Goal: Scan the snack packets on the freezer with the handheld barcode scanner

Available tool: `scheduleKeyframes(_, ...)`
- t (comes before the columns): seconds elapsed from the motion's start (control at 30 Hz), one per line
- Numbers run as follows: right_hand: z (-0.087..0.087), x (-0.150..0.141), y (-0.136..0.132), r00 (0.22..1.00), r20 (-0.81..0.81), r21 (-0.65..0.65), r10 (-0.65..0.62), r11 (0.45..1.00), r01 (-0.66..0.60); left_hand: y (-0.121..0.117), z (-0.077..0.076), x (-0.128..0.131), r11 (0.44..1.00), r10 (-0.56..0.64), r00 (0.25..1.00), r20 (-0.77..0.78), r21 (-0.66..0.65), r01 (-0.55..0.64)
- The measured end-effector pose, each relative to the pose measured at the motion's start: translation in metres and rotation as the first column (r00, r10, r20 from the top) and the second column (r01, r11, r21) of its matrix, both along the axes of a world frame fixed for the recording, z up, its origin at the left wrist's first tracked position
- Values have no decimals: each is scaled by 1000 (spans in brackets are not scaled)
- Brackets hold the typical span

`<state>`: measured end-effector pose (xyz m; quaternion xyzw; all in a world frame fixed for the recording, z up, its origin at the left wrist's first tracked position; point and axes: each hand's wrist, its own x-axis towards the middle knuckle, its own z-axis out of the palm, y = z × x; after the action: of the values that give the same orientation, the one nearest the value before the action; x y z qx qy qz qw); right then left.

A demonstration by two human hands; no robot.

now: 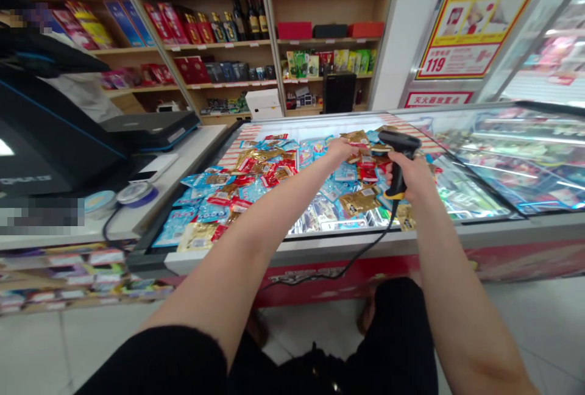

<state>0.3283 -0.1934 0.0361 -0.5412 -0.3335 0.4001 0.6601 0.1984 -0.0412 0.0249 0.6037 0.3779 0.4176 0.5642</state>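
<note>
My right hand is wrapped round the grip of a black and yellow barcode scanner, its head pointing left over the packets. A dark cable hangs from the grip and runs down past the counter's front. Farther left, my left hand reaches onto the heap, fingers closed at the edge of a gold snack packet; the fingertips are partly hidden. Blue packets, red packets and another gold packet lie close around both hands on the glass top of a chest freezer.
A checkout screen and a counter with round tubs stand on the left. More packets are spread over the left of the freezer top. Another freezer section extends right. Shelves with boxes and bottles line the back; a person's sleeve shows far left.
</note>
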Motion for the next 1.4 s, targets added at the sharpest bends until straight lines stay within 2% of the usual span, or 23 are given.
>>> scheduleKeyframes(0.07, -4, 5, -2, 1000, -2, -26, 4, 1000, -4, -3, -9, 9, 993, 96, 990, -104, 86, -87)
scheduleKeyframes(0.17, -10, 1, -3, 1000, -15, -63, 14, 998, -14, -8, -17, 4, 977, 149, 974, -171, 175, -119)
scheduleKeyframes(0.3, -13, -14, -2, 998, -5, -67, 62, 996, -62, -8, -14, -19, 953, 217, 952, -218, 260, -157)
scheduleKeyframes(0.43, -11, -36, 1, 991, 19, -59, 135, 989, -133, -5, -10, -54, 946, 254, 932, -260, 266, -183)
scheduleKeyframes(0.53, -10, -58, 5, 986, 28, -79, 167, 983, -164, -2, -9, -93, 938, 291, 921, -258, 268, -221)
scheduleKeyframes(0.67, -12, -94, 12, 964, 47, -94, 262, 962, -256, -3, -3, -159, 902, 369, 891, -266, 334, -274)
scheduleKeyframes(0.87, -10, -154, 20, 920, 107, -110, 376, 925, -365, -11, 6, -272, 804, 582, 713, -391, 411, -430)
scheduleKeyframes(0.97, -8, -184, 21, 893, 123, -130, 432, 899, -417, -11, 2, -324, 768, 640, 636, -431, 390, -509)
scheduleKeyframes(1.07, -11, -211, 21, 861, 145, -144, 488, 871, -469, -12, -6, -362, 740, 670, 574, -470, 359, -569)
scheduleKeyframes(1.17, -16, -231, 21, 833, 164, -158, 528, 848, -506, -12, -12, -382, 749, 658, 595, -461, 317, -582)
scheduleKeyframes(1.27, -18, -245, 20, 821, 179, -172, 542, 839, -516, -11, -12, -385, 756, 652, 641, -405, 281, -592)
scheduleKeyframes(1.33, -18, -250, 19, 817, 185, -182, 546, 836, -517, -10, -10, -384, 757, 645, 612, -457, 273, -594)
scheduleKeyframes(1.4, -18, -253, 19, 816, 187, -188, 547, 835, -517, -10, -6, -381, 764, 618, 539, -573, 274, -584)
